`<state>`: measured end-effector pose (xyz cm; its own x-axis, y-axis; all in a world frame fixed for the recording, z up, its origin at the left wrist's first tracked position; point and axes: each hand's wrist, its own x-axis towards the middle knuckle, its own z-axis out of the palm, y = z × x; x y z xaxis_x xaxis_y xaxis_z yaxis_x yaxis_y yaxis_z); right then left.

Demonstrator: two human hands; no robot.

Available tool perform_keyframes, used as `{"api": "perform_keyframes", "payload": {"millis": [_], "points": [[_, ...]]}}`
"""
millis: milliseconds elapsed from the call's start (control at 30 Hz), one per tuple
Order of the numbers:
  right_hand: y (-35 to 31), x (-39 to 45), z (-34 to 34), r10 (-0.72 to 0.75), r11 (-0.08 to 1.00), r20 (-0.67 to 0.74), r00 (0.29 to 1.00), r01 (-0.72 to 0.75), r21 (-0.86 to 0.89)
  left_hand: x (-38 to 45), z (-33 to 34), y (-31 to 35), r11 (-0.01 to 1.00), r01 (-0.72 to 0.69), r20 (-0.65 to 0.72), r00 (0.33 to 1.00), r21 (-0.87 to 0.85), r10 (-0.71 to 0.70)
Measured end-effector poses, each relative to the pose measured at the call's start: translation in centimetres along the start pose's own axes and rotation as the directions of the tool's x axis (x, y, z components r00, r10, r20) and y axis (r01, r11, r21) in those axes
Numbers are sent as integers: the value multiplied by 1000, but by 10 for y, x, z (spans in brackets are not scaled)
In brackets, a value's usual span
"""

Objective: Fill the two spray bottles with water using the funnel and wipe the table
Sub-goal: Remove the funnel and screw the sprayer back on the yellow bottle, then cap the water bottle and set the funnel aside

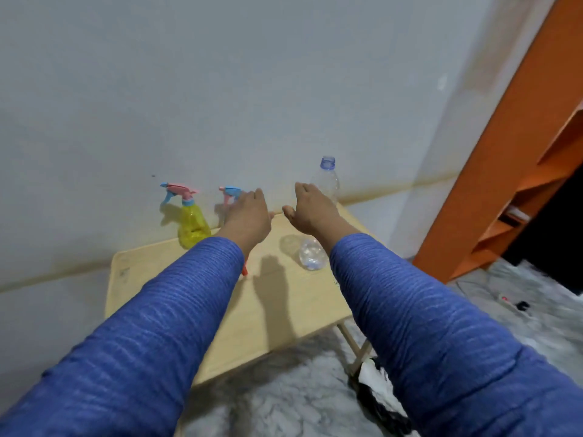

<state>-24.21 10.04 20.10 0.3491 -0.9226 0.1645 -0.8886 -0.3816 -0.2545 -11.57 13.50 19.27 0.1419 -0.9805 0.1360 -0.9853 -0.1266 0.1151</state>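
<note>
While both hands reach out over the table (157, 298), the left hand (249, 216) and right hand (310, 209) hold nothing, fingers loose. One yellow spray bottle (191, 225) stands at ten o'clock, the other spray bottle (228, 193) hides behind the left hand. Water waits in the clear bottle (328, 181) at one o'clock. Twist a spray top off slowly first.
</note>
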Motion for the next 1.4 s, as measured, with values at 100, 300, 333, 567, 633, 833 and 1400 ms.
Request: {"api": "perform_keyframes", "payload": {"millis": [100,300,333,567,633,833,1400], "points": [[21,-24,-3,79,997,-12,997,-79,-18,-13,8,24,999,-52,31,998,-13,52],[83,-45,0,223,974,17,975,-222,-40,-10,38,66,984,-67,43,996,-166,75],[94,-45,2,237,971,32,971,-236,-48,-9,44,71,981,-61,33,997,-186,68],[177,-21,35,204,979,160,966,-196,-63,21,103,112,941,26,-84,995,-337,-58],[201,-8,45,164,986,222,961,-151,-77,32,114,124,912,50,-148,982,-406,-120],[268,28,87,-28,999,393,919,19,27,58,142,155,772,116,-287,885,-626,-366],[314,63,176,-177,969,404,898,87,230,74,161,172,609,160,-286,772,-777,-567]]}}
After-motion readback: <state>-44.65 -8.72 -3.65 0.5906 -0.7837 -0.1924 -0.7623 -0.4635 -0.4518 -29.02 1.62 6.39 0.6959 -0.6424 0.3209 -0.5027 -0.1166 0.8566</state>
